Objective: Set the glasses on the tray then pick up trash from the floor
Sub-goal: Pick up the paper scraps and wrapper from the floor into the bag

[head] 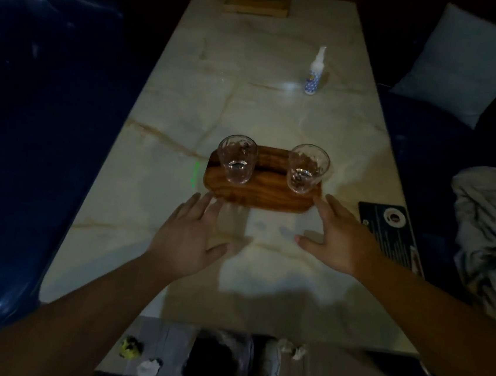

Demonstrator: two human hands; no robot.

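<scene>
Left hand hovers just short of the tray's near-left corner, fingers spread, holding nothing. Both glasses stand upright on the tray: one at its left end, one at its right. Right hand is near the near-right corner, fingers apart and empty. The trash lies on the floor well short of the tray, below the left forearm, so the left hand looks nearer to it.

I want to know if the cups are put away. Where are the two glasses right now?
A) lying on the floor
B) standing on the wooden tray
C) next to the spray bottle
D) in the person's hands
B: both glasses stand upright on the wooden tray, and the left hand and right hand are open and empty.
</scene>
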